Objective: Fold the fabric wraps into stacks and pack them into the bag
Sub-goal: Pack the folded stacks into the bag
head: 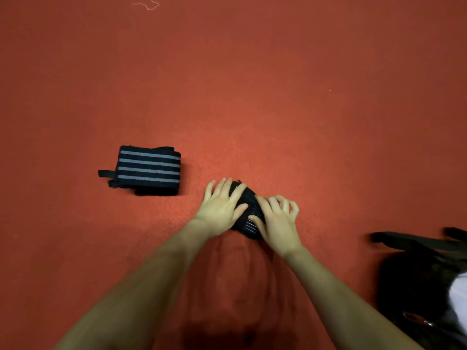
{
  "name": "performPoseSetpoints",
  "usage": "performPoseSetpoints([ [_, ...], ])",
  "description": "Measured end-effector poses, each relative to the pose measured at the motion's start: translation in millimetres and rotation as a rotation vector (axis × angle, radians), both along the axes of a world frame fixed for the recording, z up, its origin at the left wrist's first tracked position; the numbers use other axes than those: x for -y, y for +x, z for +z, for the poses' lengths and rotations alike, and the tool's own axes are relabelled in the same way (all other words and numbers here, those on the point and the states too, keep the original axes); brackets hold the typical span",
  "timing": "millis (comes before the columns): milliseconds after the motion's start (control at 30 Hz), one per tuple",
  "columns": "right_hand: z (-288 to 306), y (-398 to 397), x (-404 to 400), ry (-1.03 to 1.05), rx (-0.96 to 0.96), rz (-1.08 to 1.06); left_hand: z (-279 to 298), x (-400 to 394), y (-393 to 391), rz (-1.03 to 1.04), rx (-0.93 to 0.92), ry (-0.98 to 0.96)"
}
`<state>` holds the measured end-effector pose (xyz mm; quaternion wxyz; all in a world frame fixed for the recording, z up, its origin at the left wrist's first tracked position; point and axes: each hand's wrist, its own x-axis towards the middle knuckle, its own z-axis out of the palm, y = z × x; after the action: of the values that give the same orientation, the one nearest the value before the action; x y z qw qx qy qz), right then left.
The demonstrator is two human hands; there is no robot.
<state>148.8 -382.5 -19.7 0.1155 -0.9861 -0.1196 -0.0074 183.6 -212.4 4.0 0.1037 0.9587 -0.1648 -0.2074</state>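
A black wrap with grey stripes (249,213) lies bunched on the red carpet between my hands. My left hand (222,208) presses flat on its left part with straight, spread fingers. My right hand (275,221) rests on its right part, thumb and index finger on the fabric, the other fingers curled above it. A second wrap (149,169), folded into a neat striped stack with a short black tab at its left, lies apart to the left. The black bag (419,279) sits at the lower right edge, partly cut off.
The red carpet (278,97) fills the view. A black strap (414,239) of the bag stretches out at the right. Something white (458,296) shows at the bag's right side. A pale thread (147,5) lies far at the top.
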Motion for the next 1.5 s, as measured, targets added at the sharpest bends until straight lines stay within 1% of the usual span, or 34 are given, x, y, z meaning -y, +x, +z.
performPoseSetpoints([
  [133,-1,-13,10,-0.022,-0.003,-0.015,-3,2,-2,-0.085,0.006,0.022],
  [267,1,-25,18,-0.008,-0.048,0.007,-4,2,-3,-0.125,0.02,-0.054],
  [400,4,-35,22,0.005,-0.092,-0.051,-5,13,-23,-0.07,0.08,-0.043],
  [500,10,-43,23,-0.013,-0.043,-0.057,-3,19,-42,-0.063,0.268,-0.014],
  [567,16,-50,25,-0.038,0.017,-0.046,2,22,-52,-0.061,0.353,-0.005],
  [700,31,-66,34,-0.006,0.086,-0.07,16,32,-71,-0.054,0.425,-0.02],
  [800,48,-76,46,0.036,0.103,-0.086,31,43,-81,-0.041,0.47,-0.069],
  [933,79,-90,75,0.117,0.143,-0.082,63,67,-90,-0.052,0.516,-0.121],
  [1067,111,-106,116,0.164,0.208,-0.122,101,108,-99,-0.101,0.549,-0.137],
  [1200,136,-120,167,0.207,0.288,-0.205,135,166,-103,-0.164,0.607,-0.118],
  [1333,162,-131,231,0.23,0.343,-0.286,161,236,-105,-0.205,0.663,-0.121],
  [1500,179,-145,321,0.263,0.397,-0.423,179,339,-104,-0.282,0.654,-0.178],
])
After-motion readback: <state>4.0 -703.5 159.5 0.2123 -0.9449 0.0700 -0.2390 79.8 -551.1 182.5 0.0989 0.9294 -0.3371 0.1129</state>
